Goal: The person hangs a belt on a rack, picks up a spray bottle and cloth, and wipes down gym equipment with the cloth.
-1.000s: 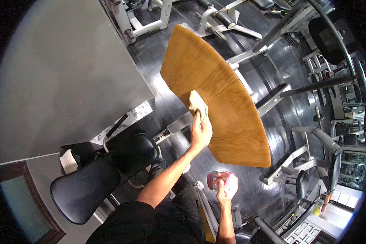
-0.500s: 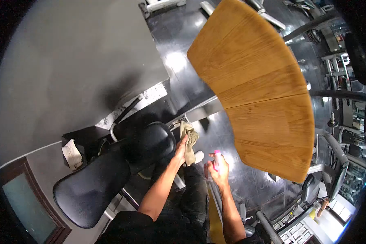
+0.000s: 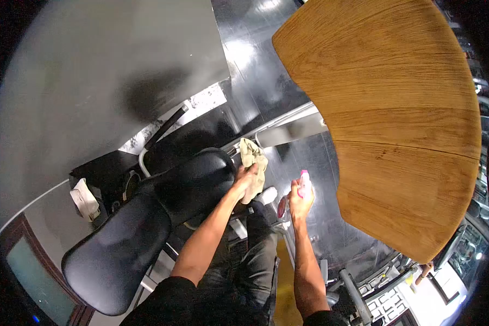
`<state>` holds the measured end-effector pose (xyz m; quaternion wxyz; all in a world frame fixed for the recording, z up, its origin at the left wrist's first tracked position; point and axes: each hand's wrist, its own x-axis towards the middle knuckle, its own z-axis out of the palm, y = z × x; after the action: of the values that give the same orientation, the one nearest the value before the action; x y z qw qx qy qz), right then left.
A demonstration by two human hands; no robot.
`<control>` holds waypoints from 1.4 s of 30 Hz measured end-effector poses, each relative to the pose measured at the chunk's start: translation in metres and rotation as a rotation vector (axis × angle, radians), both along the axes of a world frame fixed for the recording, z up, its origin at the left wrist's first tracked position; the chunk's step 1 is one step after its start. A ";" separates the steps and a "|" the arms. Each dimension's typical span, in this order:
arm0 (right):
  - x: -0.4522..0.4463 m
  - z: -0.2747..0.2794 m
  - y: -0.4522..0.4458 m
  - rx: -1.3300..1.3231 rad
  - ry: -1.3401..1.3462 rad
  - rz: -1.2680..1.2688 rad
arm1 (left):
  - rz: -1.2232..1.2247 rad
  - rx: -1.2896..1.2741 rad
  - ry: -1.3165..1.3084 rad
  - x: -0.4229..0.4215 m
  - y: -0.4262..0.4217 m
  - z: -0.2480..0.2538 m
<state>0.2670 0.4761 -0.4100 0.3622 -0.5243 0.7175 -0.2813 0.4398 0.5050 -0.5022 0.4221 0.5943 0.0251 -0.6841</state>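
Note:
My left hand (image 3: 244, 180) is closed on a crumpled beige cloth (image 3: 253, 157), which hangs over and past the fingers. It is close to the end of the upper black pad (image 3: 198, 174) of a padded bench. On the other side, my right hand (image 3: 300, 206) grips a spray bottle with a pink and white spray head (image 3: 304, 183). The bottle's body is mostly hidden by the hand. Below the upper pad lies the longer black pad (image 3: 117, 250) of the same bench.
A large curved wooden panel (image 3: 402, 130) fills the right side, near the camera. A grey wall (image 3: 108, 65) stands at the left. A white cloth-like item (image 3: 85, 200) lies beside the bench. A metal bar with a black grip (image 3: 165, 129) rises behind it. Gym equipment lines the far right.
Both hands have moved slightly up in view, still holding the cloth and the spray bottle. The wooden panel looks larger and farther right as the camera view shifts.

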 end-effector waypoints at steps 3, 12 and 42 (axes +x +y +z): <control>0.004 0.002 -0.009 -0.030 0.062 -0.016 | -0.009 -0.050 -0.041 -0.003 -0.013 -0.010; 0.003 -0.017 -0.015 0.055 -0.034 -0.099 | 0.049 -0.079 -0.095 -0.015 -0.070 -0.052; -0.015 -0.018 0.021 0.245 -0.330 -0.225 | -0.425 -0.045 -0.965 -0.096 -0.133 -0.077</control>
<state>0.2522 0.4968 -0.4283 0.5018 -0.3399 0.7313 -0.3129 0.3436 0.3719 -0.5792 0.2504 0.8244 -0.3081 -0.4034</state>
